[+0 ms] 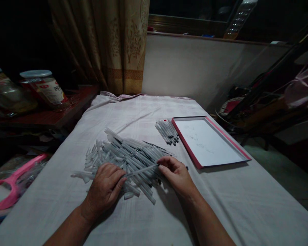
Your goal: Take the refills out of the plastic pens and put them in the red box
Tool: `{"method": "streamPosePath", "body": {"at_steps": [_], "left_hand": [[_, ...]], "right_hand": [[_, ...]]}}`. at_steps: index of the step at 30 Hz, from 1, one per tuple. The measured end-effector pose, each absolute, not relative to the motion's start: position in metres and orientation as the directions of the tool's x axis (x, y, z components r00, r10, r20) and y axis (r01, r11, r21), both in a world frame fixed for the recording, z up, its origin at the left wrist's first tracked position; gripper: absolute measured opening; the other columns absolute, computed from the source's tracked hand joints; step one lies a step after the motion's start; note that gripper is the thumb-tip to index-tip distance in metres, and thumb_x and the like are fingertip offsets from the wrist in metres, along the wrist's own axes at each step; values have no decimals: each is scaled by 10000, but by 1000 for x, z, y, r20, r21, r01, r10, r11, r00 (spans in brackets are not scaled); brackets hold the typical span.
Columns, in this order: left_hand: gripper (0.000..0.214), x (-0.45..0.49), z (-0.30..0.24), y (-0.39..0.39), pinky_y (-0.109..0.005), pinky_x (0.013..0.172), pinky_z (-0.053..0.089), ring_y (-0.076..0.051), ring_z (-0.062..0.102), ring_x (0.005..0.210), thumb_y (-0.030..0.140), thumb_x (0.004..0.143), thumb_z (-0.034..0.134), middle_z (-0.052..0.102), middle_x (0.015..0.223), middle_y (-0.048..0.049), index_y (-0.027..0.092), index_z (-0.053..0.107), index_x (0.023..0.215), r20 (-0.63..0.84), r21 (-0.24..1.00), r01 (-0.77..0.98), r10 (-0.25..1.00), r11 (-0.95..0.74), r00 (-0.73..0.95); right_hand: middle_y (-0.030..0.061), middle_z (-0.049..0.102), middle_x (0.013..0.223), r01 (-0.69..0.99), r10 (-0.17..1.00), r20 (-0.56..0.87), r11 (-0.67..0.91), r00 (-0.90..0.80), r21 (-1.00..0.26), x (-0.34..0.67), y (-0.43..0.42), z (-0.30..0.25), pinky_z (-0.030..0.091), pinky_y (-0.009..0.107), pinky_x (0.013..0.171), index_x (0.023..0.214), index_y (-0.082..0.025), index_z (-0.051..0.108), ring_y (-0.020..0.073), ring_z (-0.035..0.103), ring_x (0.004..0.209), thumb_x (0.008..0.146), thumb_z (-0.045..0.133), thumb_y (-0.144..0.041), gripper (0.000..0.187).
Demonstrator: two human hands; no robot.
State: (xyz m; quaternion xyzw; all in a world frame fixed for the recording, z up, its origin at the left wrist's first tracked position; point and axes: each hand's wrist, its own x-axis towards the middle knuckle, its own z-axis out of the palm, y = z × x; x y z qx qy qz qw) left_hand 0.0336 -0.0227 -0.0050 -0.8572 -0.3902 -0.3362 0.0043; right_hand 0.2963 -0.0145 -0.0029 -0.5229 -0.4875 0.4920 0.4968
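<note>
On the white cloth-covered table, over a loose heap of clear plastic pen barrels: my left hand and right hand share one slim translucent pen. Left thumb and forefinger pinched tight on its left end; right fingertips closed on the other end. Pen lies near level, just above the heap, spanning the gap between both hands. Beyond the right hand, a small bundle of dark-tipped pens, just beside a shallow white tray with a red rim
</note>
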Motion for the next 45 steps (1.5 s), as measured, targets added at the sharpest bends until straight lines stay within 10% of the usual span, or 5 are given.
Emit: {"method": "streamPosePath", "body": {"at_steps": [21, 34, 45], "left_hand": [[189, 23, -1, -22, -388, 909, 434, -204, 603, 809, 204, 956, 459, 645, 793, -28, 208, 598, 828, 557, 289, 665, 685, -689, 469], [149, 19, -7, -20, -395, 933, 424, -212, 627, 877, 228, 969, 486, 691, 892, -34, 222, 635, 978, 526, 287, 695, 715, -659, 460], [128, 20, -7, -19, -384, 925, 440, -198, 640, 863, 217, 952, 517, 698, 895, -28, 230, 636, 997, 530, 281, 673, 695, -684, 485]], "right_hand": [[29, 708, 733, 85, 990, 89, 80, 106, -993, 307, -15, 2, 496, 259, 601, 786, -191, 736, 162, 633, 657, 709, 696, -299, 138], [55, 764, 861, 607, 854, 520, 399, 27, -687, 299, -15, -16, 557, 316, 762, 888, -229, 762, 204, 721, 822, 874, 623, -184, 146], [31, 714, 716, 426, 935, 353, 313, 16, -849, 290, -23, 0, 516, 265, 615, 794, -211, 731, 171, 675, 665, 877, 608, -215, 148]]}}
